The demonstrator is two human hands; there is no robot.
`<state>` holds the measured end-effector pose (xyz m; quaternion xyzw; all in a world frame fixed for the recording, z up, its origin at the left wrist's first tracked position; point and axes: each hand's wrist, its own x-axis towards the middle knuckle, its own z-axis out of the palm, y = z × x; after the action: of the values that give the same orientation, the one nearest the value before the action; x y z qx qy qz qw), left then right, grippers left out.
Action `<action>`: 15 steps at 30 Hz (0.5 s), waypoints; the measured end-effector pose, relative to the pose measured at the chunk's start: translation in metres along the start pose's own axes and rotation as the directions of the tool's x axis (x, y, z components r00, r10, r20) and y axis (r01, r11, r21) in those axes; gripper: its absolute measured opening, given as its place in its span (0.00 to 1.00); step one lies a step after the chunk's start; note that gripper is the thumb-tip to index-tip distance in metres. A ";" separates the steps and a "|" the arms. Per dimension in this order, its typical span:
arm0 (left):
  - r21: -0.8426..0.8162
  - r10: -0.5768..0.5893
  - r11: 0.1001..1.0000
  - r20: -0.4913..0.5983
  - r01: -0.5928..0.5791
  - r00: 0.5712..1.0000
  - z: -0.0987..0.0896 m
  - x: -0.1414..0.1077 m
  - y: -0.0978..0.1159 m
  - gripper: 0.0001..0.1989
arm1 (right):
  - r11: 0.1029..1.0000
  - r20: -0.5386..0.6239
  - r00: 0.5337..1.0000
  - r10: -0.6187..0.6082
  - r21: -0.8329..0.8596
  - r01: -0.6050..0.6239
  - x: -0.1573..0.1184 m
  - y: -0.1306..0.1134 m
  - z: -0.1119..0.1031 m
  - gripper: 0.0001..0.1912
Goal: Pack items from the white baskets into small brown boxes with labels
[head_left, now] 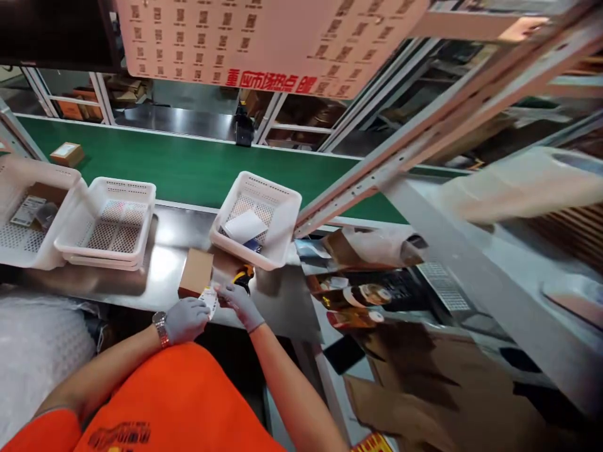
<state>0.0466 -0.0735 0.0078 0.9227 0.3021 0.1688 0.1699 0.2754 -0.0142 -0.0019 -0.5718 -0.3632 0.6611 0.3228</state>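
Note:
Gloved in grey, my left hand [187, 319] pinches a white printed label [208, 303] at its left edge. My right hand [239, 305], also gloved, has its fingers closed at the label's upper right edge. Just beyond the label, a small brown cardboard box [196, 271] rests on the steel bench [169, 232]. A black and yellow device [244, 276], perhaps a scanner, lies past my right fingers and is partly hidden. Behind it, a white plastic basket [288, 216] holds a white packet [245, 226] and a small dark blue item.
Stacked white baskets [103, 256] and another basket [70, 179] stand left. A green conveyor belt [188, 157] crosses behind, bearing a small carton [67, 154]. Bubble wrap [38, 358] lies lower left. A slanted metal post [348, 194], bottles [355, 295] and cardboard [461, 376] crowd the right.

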 end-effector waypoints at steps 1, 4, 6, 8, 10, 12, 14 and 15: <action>0.022 0.026 0.999 0.016 -0.026 1.000 -0.003 0.000 -0.008 0.06 | 0.998 -0.030 0.999 -0.044 -0.046 0.043 0.007 -0.002 0.006 0.24; 0.075 0.068 0.995 0.032 -0.070 0.997 -0.007 0.004 -0.028 0.07 | 0.980 -0.117 0.981 -0.155 -0.143 0.138 0.029 -0.004 0.019 0.24; 0.102 0.069 0.992 0.029 -0.071 0.997 -0.006 0.010 -0.041 0.08 | 0.964 -0.176 0.959 -0.220 -0.190 0.186 0.044 -0.004 0.022 0.23; 0.117 0.057 0.991 0.034 -0.060 0.998 0.000 0.020 -0.054 0.07 | 0.945 -0.242 0.929 -0.281 -0.240 0.224 0.059 -0.003 0.023 0.21; 0.122 0.043 0.991 0.047 -0.048 0.998 0.010 0.031 -0.066 0.06 | 0.924 -0.306 0.889 -0.340 -0.287 0.254 0.074 -0.002 0.022 0.21; 0.129 0.026 0.991 0.055 -0.033 0.998 0.022 0.044 -0.077 0.05 | 0.906 -0.348 0.857 -0.380 -0.327 0.269 0.090 0.001 0.020 0.22; 0.135 0.001 0.991 0.058 -0.008 0.998 0.033 0.055 -0.085 0.03 | 0.888 -0.363 0.836 -0.412 -0.365 0.279 0.106 0.006 0.017 0.21; 0.136 -0.016 0.991 0.059 0.007 0.998 0.038 0.060 -0.088 0.03 | 0.878 -0.359 0.830 -0.426 -0.384 0.285 0.113 0.008 0.016 0.21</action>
<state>0.0637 0.0219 -0.0501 0.9350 0.3130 0.1190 0.1169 0.2443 0.0749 -0.0666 -0.6692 -0.4837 0.3779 0.4188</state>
